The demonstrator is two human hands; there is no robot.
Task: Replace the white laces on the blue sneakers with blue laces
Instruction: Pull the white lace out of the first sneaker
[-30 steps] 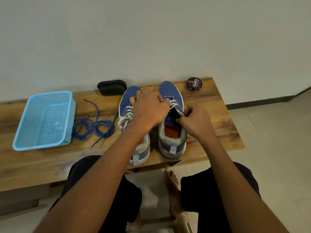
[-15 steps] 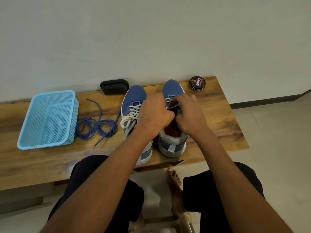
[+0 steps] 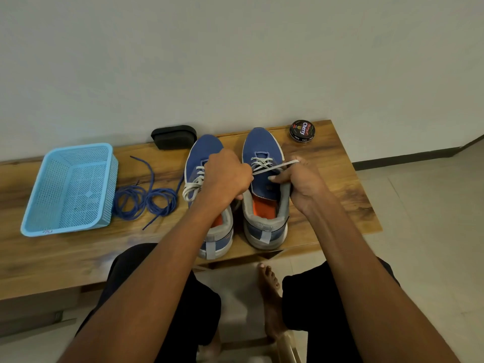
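Two blue sneakers stand side by side on the wooden table (image 3: 340, 195), toes toward the wall. The left sneaker (image 3: 201, 158) keeps its white lace tied. Over the right sneaker (image 3: 262, 142) a white lace (image 3: 275, 167) runs taut between my hands. My left hand (image 3: 225, 176) is a curled fist gripping one end of it, between the two shoes. My right hand (image 3: 298, 179) holds the other end at the shoe's right side, thumb on the tongue. The blue laces (image 3: 144, 197) lie coiled left of the shoes.
A light blue mesh basket (image 3: 70, 189) sits at the table's left. A black case (image 3: 174, 136) rests against the wall behind the shoes. A round shoe polish tin (image 3: 302, 131) is at the back right. My knees and a bare foot (image 3: 269, 289) are below the table edge.
My hands have parted from the middle of the right sneaker. The white lace is now pulled out taut between them, and the right hand has moved to the shoe's right side.
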